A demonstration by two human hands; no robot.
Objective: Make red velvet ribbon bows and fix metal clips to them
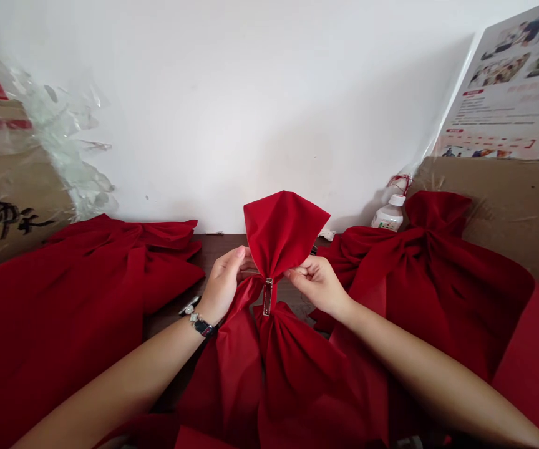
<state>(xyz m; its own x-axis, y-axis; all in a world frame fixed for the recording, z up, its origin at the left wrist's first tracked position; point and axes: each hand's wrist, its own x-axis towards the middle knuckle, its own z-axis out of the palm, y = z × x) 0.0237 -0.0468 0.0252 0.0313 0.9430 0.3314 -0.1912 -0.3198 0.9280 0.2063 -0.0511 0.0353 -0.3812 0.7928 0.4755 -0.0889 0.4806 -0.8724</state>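
"Where do we see the gathered red cloth [286, 234]?"

"In the middle, between our two hands, its top flaring upward above a pinched neck and its folds spreading below."

"What sits at the neck?"

"We have a shiny metal clip [268, 297] hanging upright there, just under the flare."

"And our right hand [319, 284]?"

"Its grip is clamped on the cloth beside the neck, thumb in front and fingers partly hidden behind."

"Our left hand [225, 280]?"

"It is at the other side of the neck, thumb raised. The fingertips go behind the cloth, so we cannot tell whether that grip is closed. We wear a dark-strapped band [203, 325] on that wrist."

"What else is around us?"

"More red fabric [63, 312] lies to the left, and a knotted red bundle [414, 249] is to the right, with a white-capped bottle [388, 215] behind it. A small silvery piece [214, 233] lies at the back of the dark tabletop [213, 244], near the white wall [204, 112]."
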